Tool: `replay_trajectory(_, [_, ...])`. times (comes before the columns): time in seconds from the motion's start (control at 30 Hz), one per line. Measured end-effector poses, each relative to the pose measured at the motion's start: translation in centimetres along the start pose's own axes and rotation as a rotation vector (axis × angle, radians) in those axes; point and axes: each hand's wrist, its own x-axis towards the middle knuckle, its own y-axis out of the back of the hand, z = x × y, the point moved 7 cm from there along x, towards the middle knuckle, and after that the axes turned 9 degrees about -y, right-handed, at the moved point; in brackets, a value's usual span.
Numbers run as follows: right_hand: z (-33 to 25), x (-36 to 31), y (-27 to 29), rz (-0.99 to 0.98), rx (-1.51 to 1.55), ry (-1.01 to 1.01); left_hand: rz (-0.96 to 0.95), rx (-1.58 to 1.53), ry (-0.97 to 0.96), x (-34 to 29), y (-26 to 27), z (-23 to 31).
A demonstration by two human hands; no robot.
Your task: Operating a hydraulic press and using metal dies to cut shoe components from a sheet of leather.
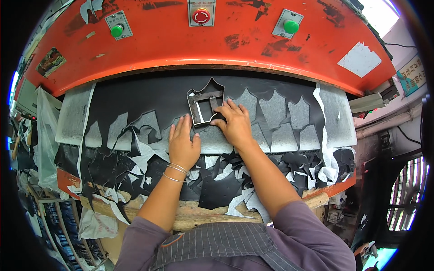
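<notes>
A metal cutting die [205, 95], a steel outline with cross braces and a pointed top, rests on a black sheet of material [167, 92]. My right hand [235, 124] grips the die's lower right corner, thumb at the bottom edge and fingers along the side. Just left of the die, my left hand [183, 142] lies with fingers stretched forward on the sheet, holding nothing. Cut-out gaps in the sheet, with pointed tops, show the grey cutting board [337, 119] below. My right hand hides part of the die's corner.
An orange press head [158, 45] spans the far side, with two green buttons [291, 27] and a red button [201, 16]. Black and white scraps [221, 189] pile along the near edge, above a wooden rail [194, 216]. White strips [329, 169] hang at both sides.
</notes>
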Motion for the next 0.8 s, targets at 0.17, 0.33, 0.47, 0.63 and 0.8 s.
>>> replay_trajectory(0.17, [-0.1,0.1,-0.2,0.038,-0.009,0.006,-0.002,0.044,-0.041,0.2,0.1,0.3])
replay_trajectory(0.33, [-0.2,-0.3,-0.4,0.04,-0.035,0.006,-0.039,0.072,-0.051,0.1,0.1,0.6])
replay_trajectory(0.47, [-0.3,0.3,0.1,0.071,-0.017,0.017,-0.041,0.106,-0.059,0.9,0.4,0.9])
replay_trajectory(0.63, [-0.5,0.1,0.2,0.067,-0.026,0.022,-0.059,0.125,-0.029,0.4,0.3,0.9])
replay_trajectory(0.8, [0.1,-0.3,2.7,-0.031,0.162,-0.068,-0.041,-0.103,0.037,0.1,1.0,0.3])
